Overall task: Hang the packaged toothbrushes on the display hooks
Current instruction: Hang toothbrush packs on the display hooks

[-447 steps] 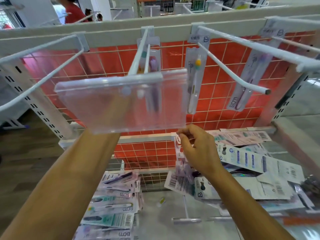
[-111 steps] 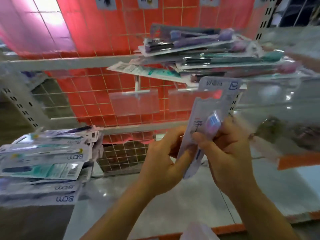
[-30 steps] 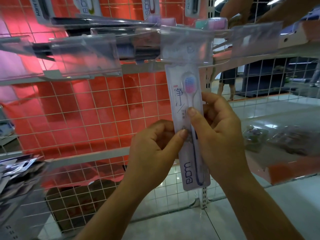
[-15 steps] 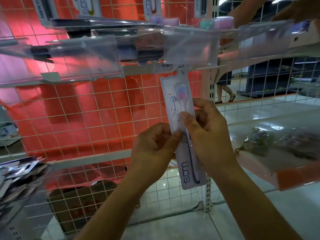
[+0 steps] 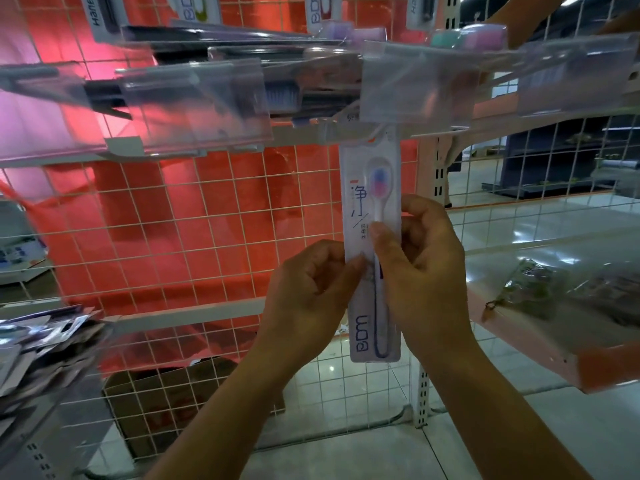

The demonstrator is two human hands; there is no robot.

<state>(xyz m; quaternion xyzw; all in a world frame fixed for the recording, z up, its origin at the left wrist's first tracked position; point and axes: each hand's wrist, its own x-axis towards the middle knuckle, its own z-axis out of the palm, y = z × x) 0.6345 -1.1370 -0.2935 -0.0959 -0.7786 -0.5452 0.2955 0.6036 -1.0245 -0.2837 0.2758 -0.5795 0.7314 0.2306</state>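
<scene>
At the centre of the wire display, a packaged toothbrush (image 5: 363,202) hangs upright, brush head uppermost, its top edge tucked just behind and below a clear label holder (image 5: 415,81). The left hand (image 5: 311,292) pinches the pack's left edge at mid-height, thumb on the front and fingers curled. The right hand (image 5: 422,268) grips the right edge, thumb pressed on the front face and fingers wrapped behind. Whether the pack's hanging hole sits on the display hook (image 5: 367,136) cannot be told, as the holder blurs that spot. Behind stands a white wire grid panel (image 5: 207,220) against a red backing. Above it, further packaged brushes (image 5: 311,39) lie along other hooks. At lower left is a loose pile of packs (image 5: 41,337); a cardboard box (image 5: 166,393) rests on the floor behind the grid.
</scene>
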